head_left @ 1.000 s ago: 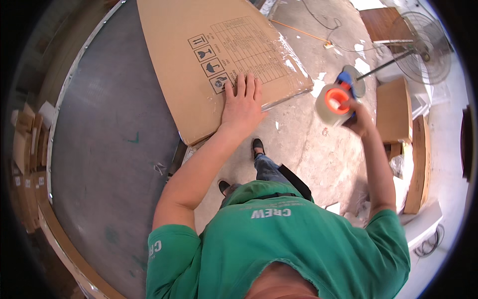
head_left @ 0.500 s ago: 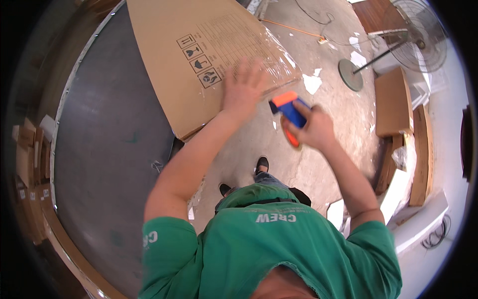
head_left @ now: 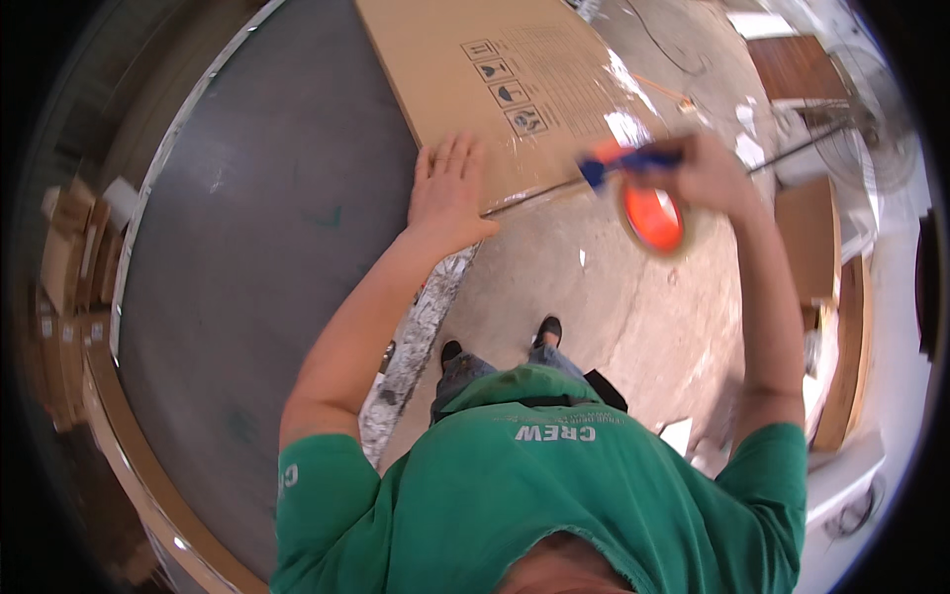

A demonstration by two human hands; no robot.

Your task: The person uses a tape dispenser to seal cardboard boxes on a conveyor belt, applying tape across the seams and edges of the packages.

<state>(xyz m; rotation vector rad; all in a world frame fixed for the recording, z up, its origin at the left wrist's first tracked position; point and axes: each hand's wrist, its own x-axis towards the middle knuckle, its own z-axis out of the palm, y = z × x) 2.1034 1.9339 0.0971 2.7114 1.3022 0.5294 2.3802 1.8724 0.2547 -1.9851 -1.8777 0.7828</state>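
A large flat cardboard box (head_left: 445, 89) printed with handling symbols lies at the top, partly on the dark grey tabletop (head_left: 267, 218) and jutting past its right edge. Clear tape shines along its right side. My left hand (head_left: 448, 198) rests flat on the box's near left corner, fingers stretched out. In my right hand (head_left: 705, 173) is a blue and orange tape dispenser (head_left: 633, 166), held to the right of the box's near edge. Its orange-cored tape roll (head_left: 653, 218) hangs below the grip. The dispenser is blurred, and I cannot tell whether it touches the box.
A standing fan (head_left: 871, 129) is at the far right, near a brown board (head_left: 795, 67). Cardboard boxes (head_left: 807, 238) lean along the right wall. More cartons (head_left: 74, 297) are stacked beyond the table's left edge. Paper scraps and a cord (head_left: 668, 49) lie on the concrete floor.
The box now sits farther right in the view. My left hand has moved to its near left corner. My right hand has risen and moved right with the tape dispenser, which has turned.
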